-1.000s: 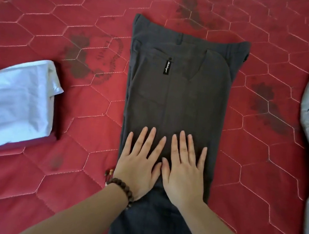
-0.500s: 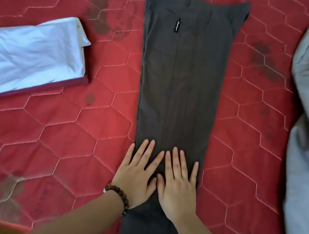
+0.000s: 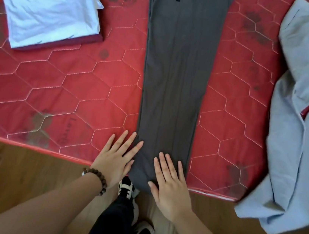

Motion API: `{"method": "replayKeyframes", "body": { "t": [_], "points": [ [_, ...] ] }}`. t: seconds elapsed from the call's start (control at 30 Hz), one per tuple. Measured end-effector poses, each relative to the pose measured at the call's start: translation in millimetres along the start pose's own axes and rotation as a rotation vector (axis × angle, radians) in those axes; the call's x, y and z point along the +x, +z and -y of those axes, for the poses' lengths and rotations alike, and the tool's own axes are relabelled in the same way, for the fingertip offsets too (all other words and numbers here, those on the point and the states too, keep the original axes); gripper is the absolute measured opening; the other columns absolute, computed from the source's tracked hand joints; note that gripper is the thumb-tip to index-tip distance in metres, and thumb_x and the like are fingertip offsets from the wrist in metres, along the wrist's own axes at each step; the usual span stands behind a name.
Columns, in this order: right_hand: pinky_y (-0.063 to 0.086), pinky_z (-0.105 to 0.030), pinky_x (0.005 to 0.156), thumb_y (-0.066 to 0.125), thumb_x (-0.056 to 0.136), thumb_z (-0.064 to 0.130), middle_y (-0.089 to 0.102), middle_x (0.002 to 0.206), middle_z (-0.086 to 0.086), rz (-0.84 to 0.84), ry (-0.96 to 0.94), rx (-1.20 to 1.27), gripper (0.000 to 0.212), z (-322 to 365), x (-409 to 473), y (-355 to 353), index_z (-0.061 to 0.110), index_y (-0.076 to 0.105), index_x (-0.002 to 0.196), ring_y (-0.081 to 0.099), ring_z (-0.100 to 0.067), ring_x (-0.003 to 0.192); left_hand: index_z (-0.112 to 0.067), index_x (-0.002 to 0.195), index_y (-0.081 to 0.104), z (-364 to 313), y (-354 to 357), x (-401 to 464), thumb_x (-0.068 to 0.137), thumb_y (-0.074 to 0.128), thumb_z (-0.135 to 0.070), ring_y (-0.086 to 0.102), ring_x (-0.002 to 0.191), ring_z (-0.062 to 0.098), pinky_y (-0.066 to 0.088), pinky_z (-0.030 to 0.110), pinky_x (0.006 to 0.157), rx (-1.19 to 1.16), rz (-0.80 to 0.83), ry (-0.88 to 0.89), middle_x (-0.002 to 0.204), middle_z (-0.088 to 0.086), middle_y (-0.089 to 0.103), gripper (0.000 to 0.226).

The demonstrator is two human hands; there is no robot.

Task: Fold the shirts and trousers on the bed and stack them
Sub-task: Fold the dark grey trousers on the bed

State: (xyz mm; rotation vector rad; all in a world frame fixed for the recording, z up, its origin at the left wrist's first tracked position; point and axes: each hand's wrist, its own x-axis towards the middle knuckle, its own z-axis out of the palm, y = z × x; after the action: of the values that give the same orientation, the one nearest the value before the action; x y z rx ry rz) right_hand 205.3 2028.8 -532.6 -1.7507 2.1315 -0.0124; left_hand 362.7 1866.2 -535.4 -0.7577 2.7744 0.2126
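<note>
We are seeing dark grey trousers [image 3: 176, 70] lying on a red, hexagon-quilted mattress [image 3: 53, 92]; white folded shirt [image 3: 50, 15] near its left edge.

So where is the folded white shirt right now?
In the head view, the folded white shirt lies at upper left on the red mattress, atop a folded maroon garment, left of the grey trousers.

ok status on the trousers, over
Left hand and right hand flat, open. Dark trousers laid long, unfolded. Folded stack left, grey garment right, neither obstructing.
</note>
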Motion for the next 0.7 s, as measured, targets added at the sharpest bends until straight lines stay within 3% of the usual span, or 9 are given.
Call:
{"method": "replayKeyframes", "body": {
  "t": [0.13,0.2,0.3,0.4,0.47,0.57,0.63,0.7],
  "points": [
    [0.012,-0.044,0.115,0.037,0.1,0.032,0.015,0.161,0.0,0.029,-0.138,0.015,0.056,-20.8,-33.5,-13.3,0.02,0.02,0.152,0.008,-0.018,0.149,-0.027,0.153,0.0,1.9,1.6,-28.4,0.078,0.051,-0.012,-0.005,0.147,0.028,0.008,0.052,0.114,0.05,0.014,0.082,0.16,0.011,0.0,0.093],
    [0.01,-0.045,0.116,0.057,0.086,0.007,0.011,0.162,0.0,-0.015,-0.091,0.02,0.08,-43.7,-35.0,-26.8,0.024,0.016,0.153,0.006,-0.018,0.149,-0.029,0.153,-0.003,6.8,-7.5,-28.7,0.069,0.059,0.001,-0.007,0.147,0.029,0.002,0.051,0.115,0.061,-0.003,0.077,0.16,0.011,-0.01,0.108],
    [0.007,-0.046,0.117,0.067,0.068,-0.01,0.007,0.162,-0.003,-0.066,-0.005,-0.092,0.108,-80.7,-23.3,-44.0,0.027,0.012,0.154,0.003,-0.021,0.149,-0.031,0.152,-0.005,10.9,-18.4,-12.9,0.075,0.059,0.001,-0.016,0.146,0.026,-0.007,0.047,0.116,0.079,-0.016,0.181,0.159,0.005,-0.019,0.105],
    [0.007,-0.048,0.117,0.07,0.072,-0.004,0.005,0.162,-0.004,-0.032,-0.143,-0.235,0.109,-100.4,-6.5,-43.6,0.032,0.007,0.153,0.001,-0.023,0.149,-0.031,0.152,0.012,12.4,-21.1,8.8,0.087,0.06,-0.014,-0.007,0.147,0.025,-0.003,0.045,0.12,0.096,0.022,0.328,0.16,0.004,0.001,0.082],
    [0.012,-0.051,0.117,0.075,0.075,0.004,0.009,0.162,-0.004,-0.006,-0.257,-0.287,0.104,-103.3,3.4,-41.3,0.033,0.012,0.152,0.006,-0.024,0.149,-0.033,0.151,0.013,15.7,-18.1,16.8,0.094,0.052,-0.028,-0.006,0.145,0.022,-0.004,0.042,0.116,0.088,0.087,0.363,0.159,0.001,0.005,0.07],
    [0.02,-0.053,0.117,0.077,0.077,0.016,0.018,0.16,-0.005,0.043,-0.411,-0.316,0.091,-100.3,11.9,-39.6,0.033,0.024,0.15,0.014,-0.025,0.148,-0.033,0.153,0.013,17.7,-16.4,15.1,0.087,0.045,-0.049,0.0,0.147,0.024,0.0,0.043,0.117,0.111,0.094,0.381,0.16,0.002,0.005,0.075],
    [0.022,-0.051,0.115,0.076,0.077,0.022,0.024,0.157,-0.006,0.076,-0.458,-0.276,0.083,-95.6,11.9,-39.5,0.033,0.032,0.147,0.019,-0.025,0.146,-0.034,0.151,0.023,11.9,-19.3,10.9,0.082,0.054,-0.048,0.014,0.147,0.029,0.012,0.048,0.117,0.1,0.115,0.364,0.159,0.007,0.017,0.077],
    [0.026,-0.051,0.114,0.074,0.078,0.022,0.027,0.156,-0.006,0.131,-0.455,-0.188,0.076,-90.9,13.2,-47.1,0.033,0.039,0.144,0.018,-0.024,0.145,-0.036,0.141,0.045,2.7,-28.0,12.2,0.075,0.07,-0.036,0.033,0.14,0.033,0.024,0.054,0.112,0.035,0.111,0.329,0.151,0.01,0.039,0.071]
  ]
}}
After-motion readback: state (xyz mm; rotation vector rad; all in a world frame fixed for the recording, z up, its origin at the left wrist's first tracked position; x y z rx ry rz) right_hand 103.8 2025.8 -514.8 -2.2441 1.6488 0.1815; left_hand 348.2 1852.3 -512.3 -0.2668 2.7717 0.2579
